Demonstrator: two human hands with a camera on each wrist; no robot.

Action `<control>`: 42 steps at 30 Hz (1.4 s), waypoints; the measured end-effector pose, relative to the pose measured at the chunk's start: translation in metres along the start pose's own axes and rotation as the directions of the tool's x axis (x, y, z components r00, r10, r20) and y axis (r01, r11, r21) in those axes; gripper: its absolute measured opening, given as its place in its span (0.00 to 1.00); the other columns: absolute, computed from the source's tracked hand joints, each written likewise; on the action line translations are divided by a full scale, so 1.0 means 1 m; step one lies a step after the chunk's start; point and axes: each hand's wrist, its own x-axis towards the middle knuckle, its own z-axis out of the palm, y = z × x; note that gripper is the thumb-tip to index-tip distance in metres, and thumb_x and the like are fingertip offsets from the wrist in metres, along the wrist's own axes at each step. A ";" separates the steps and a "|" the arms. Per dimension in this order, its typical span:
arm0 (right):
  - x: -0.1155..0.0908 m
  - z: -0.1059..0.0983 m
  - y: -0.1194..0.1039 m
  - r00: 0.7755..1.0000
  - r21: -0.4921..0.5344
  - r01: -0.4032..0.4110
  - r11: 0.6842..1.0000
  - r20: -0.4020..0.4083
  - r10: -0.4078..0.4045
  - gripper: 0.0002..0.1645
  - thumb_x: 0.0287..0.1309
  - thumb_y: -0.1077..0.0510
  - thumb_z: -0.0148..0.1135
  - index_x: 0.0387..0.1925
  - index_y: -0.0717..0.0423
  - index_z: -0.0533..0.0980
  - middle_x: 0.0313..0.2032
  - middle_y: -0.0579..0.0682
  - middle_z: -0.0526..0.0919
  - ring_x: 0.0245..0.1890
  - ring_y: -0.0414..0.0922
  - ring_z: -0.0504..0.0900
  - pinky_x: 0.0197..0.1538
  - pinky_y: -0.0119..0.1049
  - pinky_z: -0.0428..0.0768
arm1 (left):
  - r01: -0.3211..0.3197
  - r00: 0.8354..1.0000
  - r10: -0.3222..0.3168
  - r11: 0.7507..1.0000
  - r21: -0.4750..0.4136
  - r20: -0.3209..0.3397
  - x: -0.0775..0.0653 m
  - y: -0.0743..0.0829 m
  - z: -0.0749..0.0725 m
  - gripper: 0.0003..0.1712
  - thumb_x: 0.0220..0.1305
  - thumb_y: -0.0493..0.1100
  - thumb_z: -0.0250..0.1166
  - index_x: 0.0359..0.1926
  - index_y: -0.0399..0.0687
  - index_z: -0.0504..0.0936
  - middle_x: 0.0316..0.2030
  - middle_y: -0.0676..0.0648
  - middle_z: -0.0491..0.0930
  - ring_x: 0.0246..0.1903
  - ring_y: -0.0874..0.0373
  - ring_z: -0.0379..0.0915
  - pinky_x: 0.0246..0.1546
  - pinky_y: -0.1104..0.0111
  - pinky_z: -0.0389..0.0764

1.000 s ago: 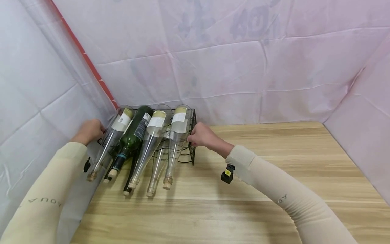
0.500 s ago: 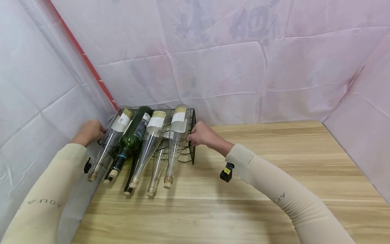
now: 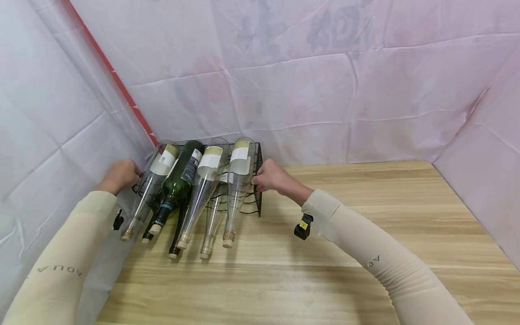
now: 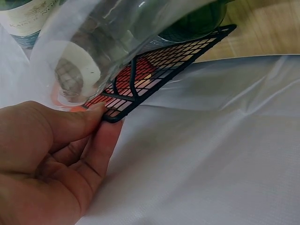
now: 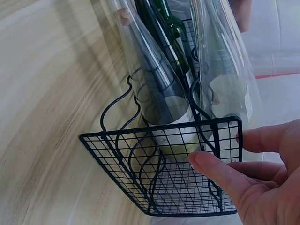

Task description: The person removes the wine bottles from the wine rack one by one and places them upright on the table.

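Two pale sleeves [image 3: 382, 257] come in over the wooden table [image 3: 308, 289] from its front side. The corks lie nearest: seven bottle necks point toward the front edge and a little left, bases toward the back edge. On top are a left clear bottle [image 3: 151, 184], a green bottle [image 3: 176, 185], a middle clear bottle [image 3: 201, 185] and a right clear bottle [image 3: 239, 180]; beneath show two dark necks [image 3: 177, 234] and a lower clear bottle [image 3: 213, 216].

They lie in a black wire rack [image 3: 258, 201] at the table's back left corner, its long axis running side to side, about parallel with the back edge. The left hand [image 3: 121, 175] pinches a corner of its left end between thumb and fingertips; the right hand [image 3: 271, 175] grips the edge of its mesh right end, thumb against the mesh.

The left end sits close to the left cloth [image 3: 48, 113]; from the right end, wood runs on to the table's far-off right edge. The back cloth [image 3: 304, 99] rises just behind.

The bottles hide most of the rack's middle and the lower bottles' bodies. Whether its feet touch the wood cannot be told.
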 end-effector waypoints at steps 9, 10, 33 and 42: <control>0.002 -0.002 0.002 1.000 0.021 -0.012 1.000 0.013 0.012 0.13 0.57 0.66 0.61 0.21 0.73 0.78 0.27 0.66 0.83 0.32 0.55 0.83 0.36 0.37 0.83 | -0.033 0.999 0.033 0.999 0.022 -0.016 -0.002 0.001 0.003 0.17 0.44 0.31 0.60 0.08 0.49 0.66 0.08 0.55 0.59 0.11 0.61 0.52 0.13 0.68 0.56; 0.002 -0.002 0.003 1.000 0.026 -0.009 1.000 0.016 0.009 0.13 0.57 0.66 0.60 0.21 0.74 0.78 0.28 0.66 0.83 0.33 0.57 0.83 0.36 0.37 0.83 | -0.038 0.999 0.038 0.999 0.023 -0.020 -0.002 0.001 0.004 0.18 0.44 0.31 0.60 0.08 0.49 0.65 0.08 0.55 0.58 0.11 0.61 0.52 0.13 0.69 0.55; -0.002 0.002 0.000 1.000 0.053 -0.001 0.999 0.008 0.001 0.14 0.55 0.68 0.59 0.16 0.70 0.77 0.24 0.63 0.82 0.29 0.52 0.83 0.39 0.39 0.83 | -0.008 1.000 0.008 1.000 0.002 -0.027 -0.005 -0.004 0.008 0.16 0.46 0.30 0.59 0.09 0.47 0.67 0.09 0.54 0.60 0.11 0.60 0.55 0.13 0.68 0.57; 0.001 0.001 0.000 1.000 0.053 -0.019 0.998 -0.007 0.019 0.12 0.55 0.68 0.59 0.21 0.76 0.76 0.28 0.65 0.83 0.35 0.58 0.83 0.38 0.40 0.83 | -0.025 0.997 0.026 1.000 0.009 -0.077 -0.004 -0.003 0.008 0.17 0.45 0.30 0.57 0.08 0.48 0.66 0.08 0.54 0.57 0.11 0.60 0.52 0.13 0.68 0.55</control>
